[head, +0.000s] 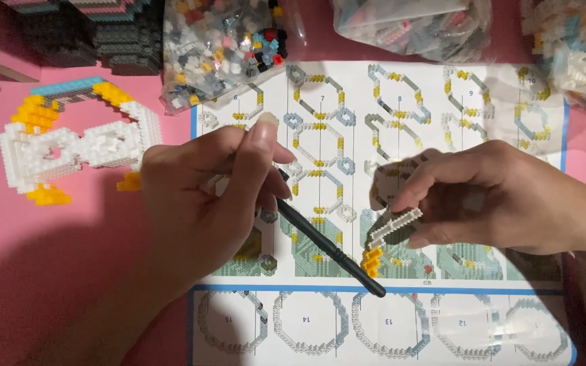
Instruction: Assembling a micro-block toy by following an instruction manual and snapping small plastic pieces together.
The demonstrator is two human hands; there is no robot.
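Note:
My left hand [205,203] grips a thin black stick tool [327,245] whose tip points down to the right, near a small yellow brick cluster [372,260]. Just right of it, my right hand [496,196] pinches a small strip of white and grey tiny bricks [395,225] with the yellow cluster at its lower end. Both hands hover over a printed instruction sheet [401,108] showing ring-shaped building steps.
A partly built white, yellow and blue brick model [69,146] lies on the pink surface [69,271] at the left. Clear bags of mixed tiny bricks [228,44] sit along the top edge, next to a dark stacked block structure [103,34].

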